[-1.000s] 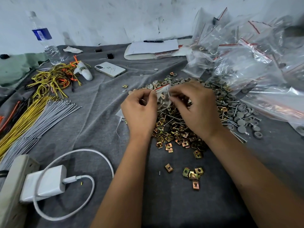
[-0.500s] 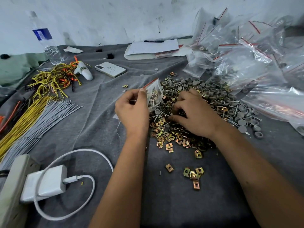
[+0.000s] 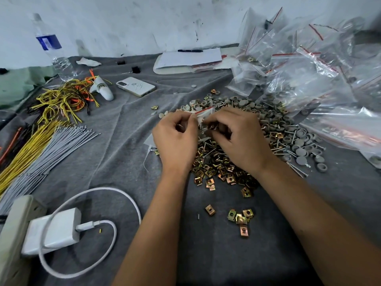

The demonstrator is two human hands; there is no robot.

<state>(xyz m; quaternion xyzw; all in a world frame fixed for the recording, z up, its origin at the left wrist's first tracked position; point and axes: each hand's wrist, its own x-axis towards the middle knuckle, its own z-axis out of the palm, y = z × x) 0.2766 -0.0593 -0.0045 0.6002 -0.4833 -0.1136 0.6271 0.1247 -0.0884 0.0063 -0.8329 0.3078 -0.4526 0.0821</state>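
A small clear zip bag [image 3: 203, 115] with a red strip sits between my two hands, above a heap of brass clip nuts [image 3: 216, 168], screws and grey caps [image 3: 243, 104] on the grey cloth. My left hand [image 3: 175, 139] pinches the bag's left edge with curled fingers. My right hand [image 3: 241, 137] has its fingertips curled at the bag's mouth; what they hold is hidden. Several loose clip nuts [image 3: 241, 218] lie nearer to me.
A pile of filled zip bags [image 3: 313, 79] stands at the right. Yellow and grey wire bundles [image 3: 41, 141] lie at the left, with a phone [image 3: 136, 86], a water bottle [image 3: 53, 50], a notepad with pen [image 3: 189, 57], and a white charger [image 3: 55, 230] on a power strip.
My right hand has risen from the heap of parts and come back to the bag's mouth. My left hand has shifted slightly right with the bag.
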